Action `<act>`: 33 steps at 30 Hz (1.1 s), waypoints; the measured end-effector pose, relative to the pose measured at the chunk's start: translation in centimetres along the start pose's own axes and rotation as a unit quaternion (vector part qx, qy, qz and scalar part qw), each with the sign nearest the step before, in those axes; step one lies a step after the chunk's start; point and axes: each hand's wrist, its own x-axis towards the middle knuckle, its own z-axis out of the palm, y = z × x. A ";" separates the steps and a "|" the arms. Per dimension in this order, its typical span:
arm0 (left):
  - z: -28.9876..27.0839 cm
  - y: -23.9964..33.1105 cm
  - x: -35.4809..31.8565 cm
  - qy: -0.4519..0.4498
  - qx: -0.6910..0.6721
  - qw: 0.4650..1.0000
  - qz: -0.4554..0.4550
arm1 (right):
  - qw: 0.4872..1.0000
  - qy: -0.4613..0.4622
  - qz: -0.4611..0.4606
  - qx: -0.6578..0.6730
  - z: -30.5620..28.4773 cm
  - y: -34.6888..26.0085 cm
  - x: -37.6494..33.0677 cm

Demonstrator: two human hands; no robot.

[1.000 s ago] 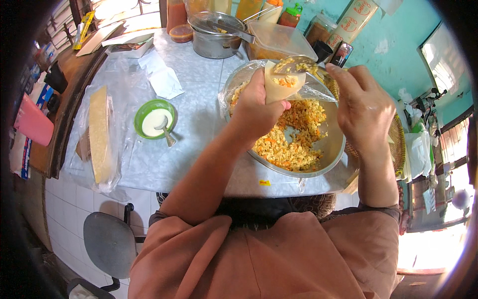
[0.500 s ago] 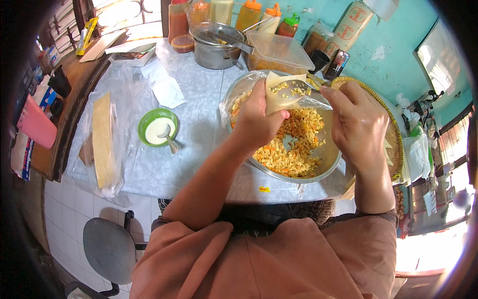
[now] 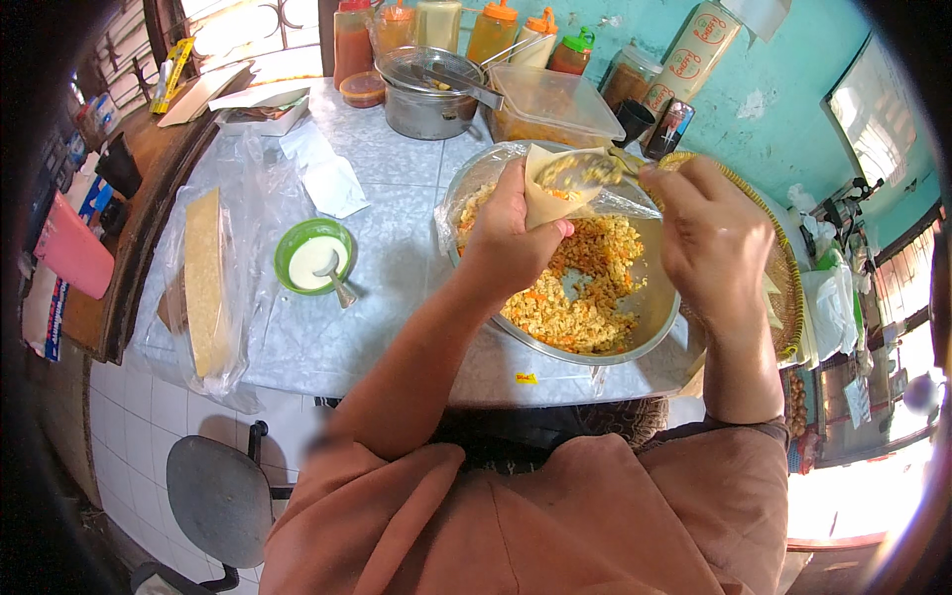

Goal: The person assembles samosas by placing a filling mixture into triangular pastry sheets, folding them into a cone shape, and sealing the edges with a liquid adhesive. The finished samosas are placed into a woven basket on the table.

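Note:
My left hand (image 3: 516, 223) grips a pale pastry wrapper (image 3: 547, 205) rolled into a cone, its open mouth facing up and right. Filling shows inside the cone. My right hand (image 3: 709, 223) is closed on the handle of a spoon (image 3: 593, 171), whose bowl is at the cone's mouth and carries yellow filling, slightly blurred. Both hands are above a large metal bowl (image 3: 650, 322) partly lined with clear plastic. In it lies a crumbly yellow-orange filling (image 3: 580, 322) with orange bits, pushed aside in the middle so the bottom shows.
Left of the bowl stands a green bowl (image 3: 283, 260) of white paste with a spoon in it. Further left, a stack of wrappers (image 3: 205, 288) lies in clear plastic. A pot (image 3: 431, 111), a plastic container (image 3: 555, 104) and sauce bottles line the back. A woven tray (image 3: 788, 288) sits right.
The spoon has tipped and dipped toward the cone's mouth, its filling shifting with it. My left hand has barely moved.

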 end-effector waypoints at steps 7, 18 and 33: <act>-0.3 0.9 0.1 -0.008 -0.080 0.996 -0.050 | 1.000 0.000 0.006 0.011 0.1 0.1 0.0; -0.4 0.7 0.1 0.004 -0.069 0.997 -0.038 | 0.998 0.024 0.034 -0.036 1.1 1.7 -0.8; -0.5 1.2 0.1 0.077 -0.105 0.991 -0.025 | 0.948 -0.314 0.026 0.037 8.0 0.5 -4.7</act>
